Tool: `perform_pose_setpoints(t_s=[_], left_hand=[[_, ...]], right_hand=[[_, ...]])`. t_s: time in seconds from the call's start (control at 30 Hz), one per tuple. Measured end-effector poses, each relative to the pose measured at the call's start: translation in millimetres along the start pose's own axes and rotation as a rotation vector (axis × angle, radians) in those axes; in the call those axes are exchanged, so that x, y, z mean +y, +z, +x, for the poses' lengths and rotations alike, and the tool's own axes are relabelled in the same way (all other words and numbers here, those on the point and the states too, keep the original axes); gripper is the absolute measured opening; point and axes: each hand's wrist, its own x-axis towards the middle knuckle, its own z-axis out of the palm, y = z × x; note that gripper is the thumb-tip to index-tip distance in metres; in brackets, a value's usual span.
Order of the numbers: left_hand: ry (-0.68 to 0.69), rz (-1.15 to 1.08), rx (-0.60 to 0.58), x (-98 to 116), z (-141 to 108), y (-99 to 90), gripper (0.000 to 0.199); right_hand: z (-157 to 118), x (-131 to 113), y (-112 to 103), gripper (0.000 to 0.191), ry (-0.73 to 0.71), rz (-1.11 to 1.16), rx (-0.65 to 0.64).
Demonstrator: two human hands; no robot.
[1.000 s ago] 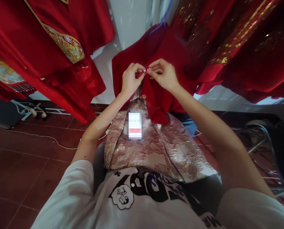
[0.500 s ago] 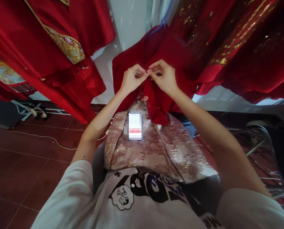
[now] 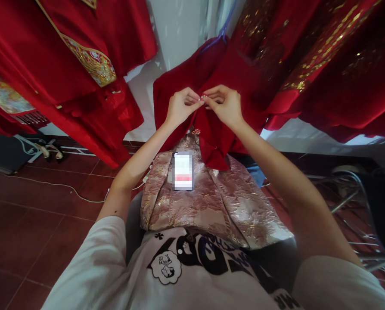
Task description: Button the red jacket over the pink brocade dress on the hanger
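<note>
- The left hand [image 3: 181, 106] has its thumb and fingers pinched together at the small beaded fastener [image 3: 203, 99], the palm facing inward.
- The right hand [image 3: 225, 106] pinches the same fastener from the other side, fingertips nearly meeting those of the left (which fingertip bears on which part is too small to tell).
- The fastener is at the front of the red garment [image 3: 176, 82], between the two hands.
- Below it, a second beaded ornament [image 3: 196, 131] shows near the garment's front edge, apart from both hands.
- The garment hangs by a blue hanger [image 3: 224, 32] before the pale wall [image 3: 176, 26], its lower end reaching the pinkish brocade cloth [image 3: 208, 215] over the person's lap.
- A lit phone [image 3: 183, 171], its screen blurred, lies on the brocade.
- More red clothes [image 3: 27, 56] hang on either side, some trimmed with gold.
</note>
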Motion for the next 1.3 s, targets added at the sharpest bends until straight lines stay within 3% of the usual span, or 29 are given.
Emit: perform_pose_setpoints(t_s=[0.8,1.3], left_hand=[[0.094,0.072,-0.061,-14.9,10.1,-0.5,0.007],[0.130,0.086,-0.139,-19.3,22.5,-5.8,0.005]], right_hand=[[11.4,-7.5,-5.8,0.056,-0.015,-0.043,-0.041],[6.1,-5.6,-3.9,0.048,-0.085,-0.148,-0.051]])
